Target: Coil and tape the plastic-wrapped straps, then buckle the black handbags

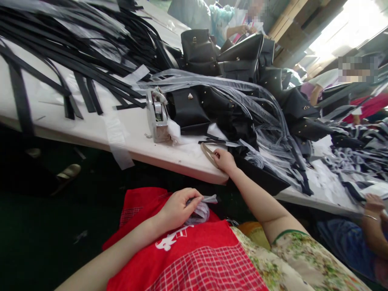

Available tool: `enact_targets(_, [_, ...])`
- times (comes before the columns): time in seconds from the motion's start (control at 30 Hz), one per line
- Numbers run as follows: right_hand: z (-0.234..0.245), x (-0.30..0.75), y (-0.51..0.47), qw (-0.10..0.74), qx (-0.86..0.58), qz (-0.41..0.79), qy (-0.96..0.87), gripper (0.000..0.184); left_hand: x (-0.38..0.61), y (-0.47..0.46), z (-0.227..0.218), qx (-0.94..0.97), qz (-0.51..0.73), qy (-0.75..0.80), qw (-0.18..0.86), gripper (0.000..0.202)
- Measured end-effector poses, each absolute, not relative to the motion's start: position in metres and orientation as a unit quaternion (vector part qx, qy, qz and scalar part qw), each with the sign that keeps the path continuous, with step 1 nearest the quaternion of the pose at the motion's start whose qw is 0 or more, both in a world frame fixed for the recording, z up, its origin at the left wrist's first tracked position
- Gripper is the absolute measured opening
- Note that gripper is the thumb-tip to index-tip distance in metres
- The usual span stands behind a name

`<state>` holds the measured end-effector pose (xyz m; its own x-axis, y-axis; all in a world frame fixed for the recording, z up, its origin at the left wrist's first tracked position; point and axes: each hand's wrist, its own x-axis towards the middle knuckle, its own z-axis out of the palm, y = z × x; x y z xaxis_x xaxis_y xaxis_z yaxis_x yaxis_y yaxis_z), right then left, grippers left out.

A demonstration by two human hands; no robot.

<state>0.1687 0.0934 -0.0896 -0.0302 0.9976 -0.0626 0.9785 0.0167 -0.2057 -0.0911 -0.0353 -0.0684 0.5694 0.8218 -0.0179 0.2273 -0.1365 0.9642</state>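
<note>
My left hand (181,205) rests in my lap on the red apron (200,258), its fingers closed round a coiled strap in clear plastic (198,213). One end of that coil sticks out past my fingertips. At the table's front edge, my right hand (224,161) pinches a narrow tan band (208,154) that curves up off the white surface. A thin black strip (214,141) lies just behind the band. To the left of it stands a metal tape dispenser (158,115), with crumpled clear film beside its base.
Black leather bags (189,111) are piled behind the dispenser, with plastic-wrapped straps (273,109) draped over them. Long black straps (81,52) cover the table's left part, some hanging over the edge. Clear tape (117,141) hangs there too. Other people sit opposite and at right.
</note>
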Motion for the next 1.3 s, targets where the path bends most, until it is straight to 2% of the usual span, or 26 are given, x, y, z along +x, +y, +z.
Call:
enact_targets(0.2, [-0.083,0.168,0.104,0.083,-0.73,0.054,-0.676,0.025,-0.092,-0.037,-0.071,0.705,0.275,0.369,0.539,0.024])
enact_targets(0.3, [-0.064,0.172,0.105,0.147,-0.746,0.034,-0.649,0.031,-0.093,-0.037,-0.071,0.702,0.277,0.374,0.539,0.025])
enact_targets(0.43, [-0.034,0.151,0.064,0.256,-0.684,0.144,-0.668,0.031,-0.092,-0.037,-0.071,0.683,0.299,0.386,0.544,0.025])
enact_targets(0.53, [-0.021,0.122,0.007,0.245,-0.58,0.235,-0.741,0.026,-0.089,-0.037,-0.072,0.646,0.328,0.392,0.567,0.03])
enact_targets(0.63, [-0.019,0.103,-0.038,0.223,-0.521,0.256,-0.783,0.019,-0.085,-0.038,-0.075,0.602,0.345,0.39,0.605,0.035])
enact_targets(0.9, [-0.037,0.104,-0.058,0.318,-0.527,0.387,-0.687,0.016,-0.083,-0.043,-0.075,0.605,0.349,0.376,0.609,0.032])
enact_targets(1.07, [-0.038,0.112,-0.052,0.303,-0.535,0.5,-0.61,0.022,-0.084,-0.044,-0.07,0.64,0.34,0.365,0.584,0.028])
enact_targets(1.3, [-0.037,0.116,-0.045,0.29,-0.534,0.573,-0.55,0.026,-0.083,-0.045,-0.067,0.671,0.325,0.365,0.558,0.02])
